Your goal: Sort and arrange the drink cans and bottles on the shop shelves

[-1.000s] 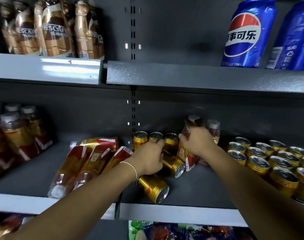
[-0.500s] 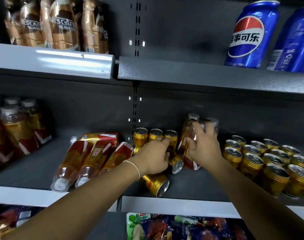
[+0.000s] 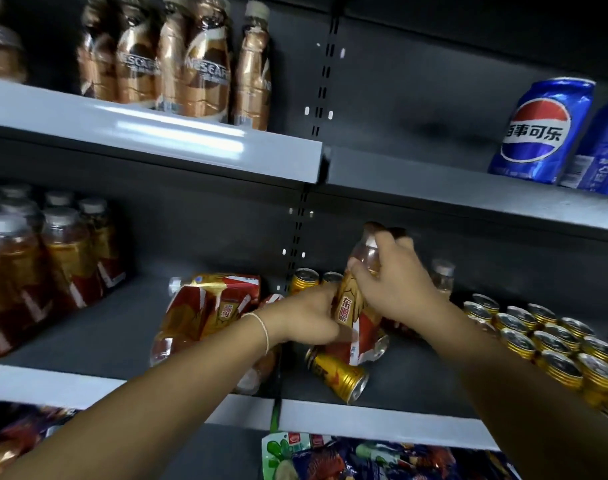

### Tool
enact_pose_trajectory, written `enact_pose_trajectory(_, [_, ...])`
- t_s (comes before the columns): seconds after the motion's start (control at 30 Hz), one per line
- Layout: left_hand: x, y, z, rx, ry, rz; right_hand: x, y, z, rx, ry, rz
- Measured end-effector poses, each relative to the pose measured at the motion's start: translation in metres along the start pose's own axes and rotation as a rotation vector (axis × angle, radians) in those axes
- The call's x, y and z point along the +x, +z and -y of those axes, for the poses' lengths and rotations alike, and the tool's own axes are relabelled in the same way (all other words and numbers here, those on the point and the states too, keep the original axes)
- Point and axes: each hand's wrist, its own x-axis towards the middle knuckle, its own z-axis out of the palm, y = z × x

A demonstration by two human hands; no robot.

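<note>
Shelving (image 3: pixel 382 419) of grey metal was stocked with upright gold cans (image 3: pixel 555 341) at the right and fallen bottles (image 3: pixel 205 313) at the left. Between them a red-and-gold bottle (image 3: pixel 354 306) was held tilted over the shelf, clasped near its neck by the curled right grip (image 3: pixel 399 289); the left grip (image 3: pixel 306 317) was pressed to its left side, fingers hidden, so its hold could not be told. One toppled can (image 3: pixel 340 375) was seen beneath it.

gold cans (image 3: pixel 551 344), blue pepsi can (image 3: pixel 541 129) with red-white-blue roundel, gold-and-red labelled bottle (image 3: pixel 351 306), grey shelf (image 3: pixel 382 415).
</note>
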Motion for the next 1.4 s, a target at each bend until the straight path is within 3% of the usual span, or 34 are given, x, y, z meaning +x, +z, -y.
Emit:
enact_pose_trajectory(0.2, [-0.045, -0.047, 0.037, -0.016, -0.077, -0.334, 0.019, 0.038, 0.076, 0.113, -0.065, 0.024])
enact_pose_trajectory(0.4, [-0.086, -0.096, 0.083, 0.054, -0.233, -0.502, 0.032, 0.086, 0.147, 0.168, -0.152, 0.083])
enact_pose_trajectory(0.8, [-0.126, -0.18, 0.185, -0.023, -0.384, -0.578, 0.072, 0.168, 0.215, 0.207, -0.277, 0.206])
enact_pose_trajectory(0.97, [-0.112, -0.192, 0.23, -0.069, -0.471, -0.626, 0.09, 0.194, 0.209, -0.008, -0.161, 0.297])
enact_pose_trajectory(1.4, [-0.059, -0.185, 0.279, -0.23, -0.477, -0.738, 0.094, 0.208, 0.176, -0.176, -0.027, 0.365])
